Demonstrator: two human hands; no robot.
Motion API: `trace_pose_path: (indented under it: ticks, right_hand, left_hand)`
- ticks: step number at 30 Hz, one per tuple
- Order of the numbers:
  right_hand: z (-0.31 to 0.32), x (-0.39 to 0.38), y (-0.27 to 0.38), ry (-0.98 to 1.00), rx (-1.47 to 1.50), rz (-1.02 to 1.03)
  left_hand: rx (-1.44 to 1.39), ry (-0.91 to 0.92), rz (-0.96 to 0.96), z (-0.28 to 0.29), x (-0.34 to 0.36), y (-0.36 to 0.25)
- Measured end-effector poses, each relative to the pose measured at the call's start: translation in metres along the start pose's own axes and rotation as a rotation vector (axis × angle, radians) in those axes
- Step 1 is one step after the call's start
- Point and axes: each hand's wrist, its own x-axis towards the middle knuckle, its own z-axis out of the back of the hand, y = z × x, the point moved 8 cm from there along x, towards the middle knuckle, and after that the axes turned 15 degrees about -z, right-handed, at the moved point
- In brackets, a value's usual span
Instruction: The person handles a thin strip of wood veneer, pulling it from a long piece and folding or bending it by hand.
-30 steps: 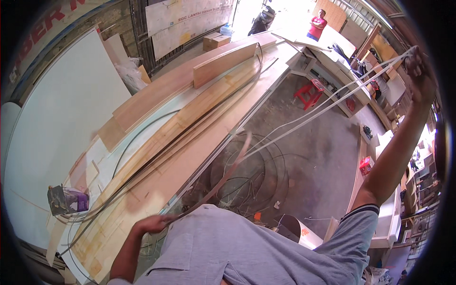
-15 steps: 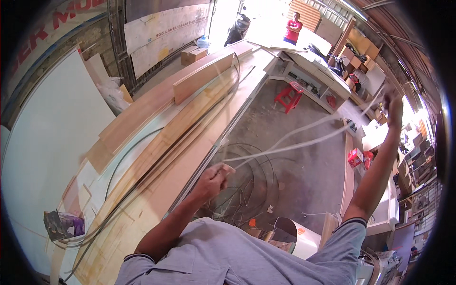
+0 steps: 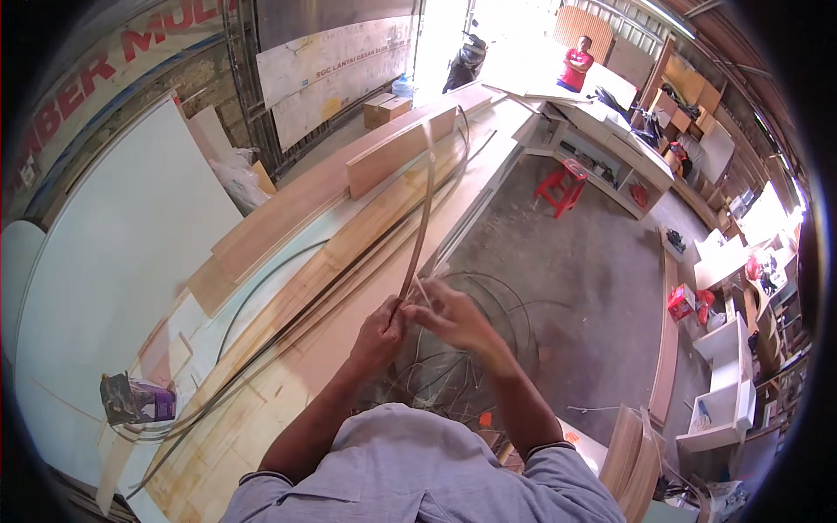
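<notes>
A long, thin brown strip point(image 3: 423, 218) rises in a slight curve from my left hand point(image 3: 381, 333), which is closed around its lower end. Just right of it is my right hand point(image 3: 449, 315), slightly blurred, with bent fingers closed at the strip beside the left fingertips. A narrow pale sliver shows between the two hands; where its ends go is hidden by the fingers. Both hands are over the near edge of a workbench point(image 3: 301, 362) topped with wooden boards. Long dark strips point(image 3: 288, 309) lie lengthwise along it.
Coiled dark strips point(image 3: 514, 305) and offcuts lie on the floor ahead. A purple-and-black container point(image 3: 139, 401) stands at the bench's left end. Farther off are a red stool point(image 3: 562, 186), white cabinets point(image 3: 602, 157) and a person in red point(image 3: 575, 65). A white drawer-like box point(image 3: 728, 383) is at right.
My right hand has come back from far out at the right to beside my left hand. The pale strips that stretched between the hands are gone from there; a brown strip now stands up from my left hand.
</notes>
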Motion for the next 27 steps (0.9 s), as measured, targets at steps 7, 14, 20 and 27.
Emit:
trace_pose_path:
  ticks: [7, 14, 20, 27]
  right_hand:
    - [-0.016, 0.002, -0.009, 0.491, 0.699, -0.419]
    - [0.057, 0.051, -0.006, 0.17, 0.984, -0.458]
    - [0.164, 0.094, 0.025, 0.065, 0.988, -0.306]
    - [0.273, 0.128, 0.047, -0.113, 0.872, -0.229]
  left_hand:
    - [-0.153, -0.065, 0.164, 0.028, -0.037, 0.013]
    - [-0.324, 0.085, 0.303, 0.018, -0.063, 0.009]
    - [-0.34, 0.126, 0.346, 0.03, -0.089, 0.007]
    - [-0.378, 0.206, 0.416, 0.041, -0.121, 0.012]
